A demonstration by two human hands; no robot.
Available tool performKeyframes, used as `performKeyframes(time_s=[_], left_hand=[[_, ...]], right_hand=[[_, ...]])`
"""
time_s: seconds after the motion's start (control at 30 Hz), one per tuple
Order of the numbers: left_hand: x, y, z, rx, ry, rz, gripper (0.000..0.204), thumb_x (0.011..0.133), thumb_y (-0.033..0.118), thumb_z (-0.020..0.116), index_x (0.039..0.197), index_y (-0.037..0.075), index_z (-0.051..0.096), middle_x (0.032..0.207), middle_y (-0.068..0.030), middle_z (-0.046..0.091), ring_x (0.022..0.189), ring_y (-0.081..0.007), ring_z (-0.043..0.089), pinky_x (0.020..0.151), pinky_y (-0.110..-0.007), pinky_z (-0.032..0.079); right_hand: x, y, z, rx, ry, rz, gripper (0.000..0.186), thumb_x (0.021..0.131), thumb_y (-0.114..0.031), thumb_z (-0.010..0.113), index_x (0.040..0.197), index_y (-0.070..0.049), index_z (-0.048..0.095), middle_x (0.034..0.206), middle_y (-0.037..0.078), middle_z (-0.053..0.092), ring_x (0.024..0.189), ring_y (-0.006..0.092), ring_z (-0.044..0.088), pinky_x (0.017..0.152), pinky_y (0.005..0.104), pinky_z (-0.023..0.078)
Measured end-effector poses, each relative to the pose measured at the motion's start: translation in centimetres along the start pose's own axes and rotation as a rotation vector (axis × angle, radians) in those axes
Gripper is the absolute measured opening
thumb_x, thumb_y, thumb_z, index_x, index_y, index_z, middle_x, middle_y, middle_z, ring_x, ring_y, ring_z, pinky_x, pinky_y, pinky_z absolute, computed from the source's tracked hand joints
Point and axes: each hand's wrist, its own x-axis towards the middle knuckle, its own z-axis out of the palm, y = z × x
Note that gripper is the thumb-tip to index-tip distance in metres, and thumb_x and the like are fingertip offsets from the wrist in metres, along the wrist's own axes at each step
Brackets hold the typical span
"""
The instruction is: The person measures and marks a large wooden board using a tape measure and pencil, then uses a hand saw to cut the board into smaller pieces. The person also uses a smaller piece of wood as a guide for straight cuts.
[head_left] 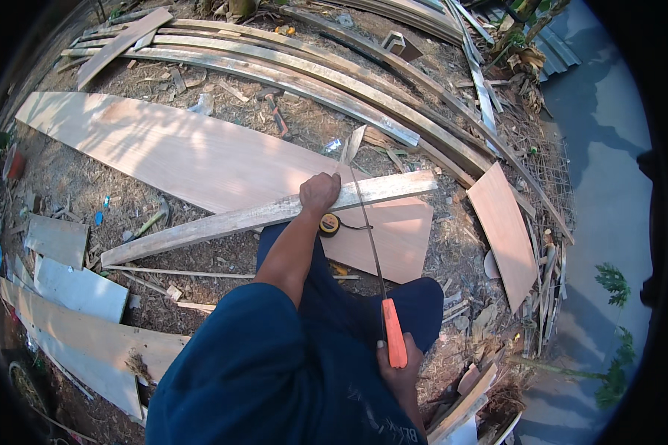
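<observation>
My left hand is closed over a long, weathered wooden beam, gripping it near its right end. The beam lies slantwise across a plywood sheet. In my right hand is the orange handle of a handsaw. Its thin blade points away from me and crosses the beam just right of my left hand. Whether the teeth have cut into the wood I cannot tell. Beside my left wrist, a round yellow-and-black tape measure rests near my knee.
Long beams lie in rows at the far side. A hammer with an orange handle is on the ground beyond the plywood. To the right are a loose plywood piece and grey paving. Flat boards are scattered at left.
</observation>
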Motion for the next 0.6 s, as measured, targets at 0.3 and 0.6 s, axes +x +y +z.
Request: performKeyframes(time_s=[0.3, 0.6], left_hand=[[-0.7, 0.0, 0.4, 0.033, -0.006, 0.011, 0.064, 0.098, 0.049, 0.035, 0.093, -0.003, 0.071, 0.095, -0.0277, 0.069, 0.093, -0.0408, 0.068, 0.087, -0.048, 0.051], [0.0, 0.1, 1.2, 0.068, -0.054, 0.046, 0.064, 0.099, 0.049, 0.034, 0.093, -0.003, 0.071, 0.093, -0.0272, 0.069, 0.090, -0.0413, 0.068, 0.084, -0.050, 0.052]], right_hand=[[12.3, 2.3, 6.5, 0.094, 0.033, 0.034, 0.025, 0.082, -0.006, 0.071, 0.076, 0.000, 0.048, 0.059, 0.013, 0.054, 0.048, 0.0191, 0.053, 0.051, 0.0327, 0.044], [3.8, -0.4, -0.1, 0.132, 0.028, 0.105, 0.019, 0.080, -0.007, 0.073, 0.083, 0.000, 0.055, 0.065, 0.015, 0.060, 0.055, 0.0211, 0.063, 0.056, 0.0320, 0.049]])
